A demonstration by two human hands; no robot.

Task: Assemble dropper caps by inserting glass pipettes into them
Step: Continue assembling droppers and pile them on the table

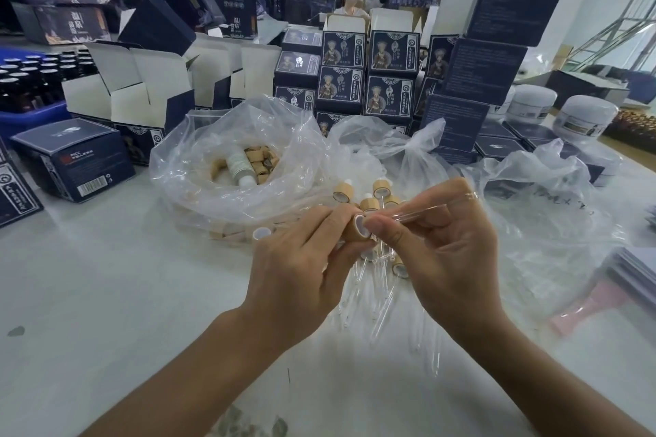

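Observation:
My left hand (301, 266) grips a bamboo-coloured dropper cap (357, 229) with its white open end turned toward my right hand. My right hand (440, 248) pinches a clear glass pipette (431, 209) that slants up to the right, its near end right at the cap's opening. Whether the tip is inside the cap I cannot tell. Loose glass pipettes (376, 294) lie on the white table under my hands. Several assembled caps (380, 190) lie just beyond my fingers.
A clear plastic bag (198, 167) holding several bamboo caps and a small bottle sits behind my left hand. More crumpled plastic (553, 195) lies to the right. Dark blue boxes (340, 82) are stacked behind. White jars (582, 117) stand far right. A person sits at the back.

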